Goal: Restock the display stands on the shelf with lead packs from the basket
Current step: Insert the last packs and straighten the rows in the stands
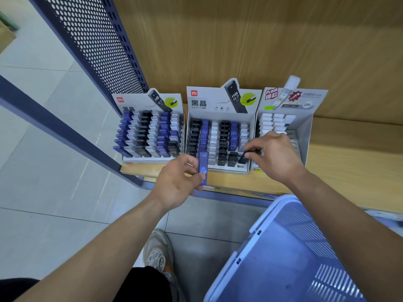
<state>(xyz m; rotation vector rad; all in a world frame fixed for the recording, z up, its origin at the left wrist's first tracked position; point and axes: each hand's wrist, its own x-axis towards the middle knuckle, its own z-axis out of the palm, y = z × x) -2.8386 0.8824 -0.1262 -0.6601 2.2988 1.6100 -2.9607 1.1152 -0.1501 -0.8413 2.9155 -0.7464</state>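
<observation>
Three cardboard display stands sit side by side on the wooden shelf (340, 162): a left stand (150, 159), a middle stand (220, 99) and a right stand (305, 127). Rows of blue, black and white lead packs fill them. My left hand (176, 182) holds a blue lead pack (203, 168) upright just in front of the middle stand. My right hand (272, 155) pinches a black lead pack (245, 155) over the front right corner of the middle stand. The blue basket (268, 216) is at the lower right; I see no packs inside it.
A perforated blue metal panel (96, 40) bounds the shelf on the left. Wooden backboard rises behind the stands. Grey floor tiles lie to the left, and my shoe (158, 251) is below the shelf edge.
</observation>
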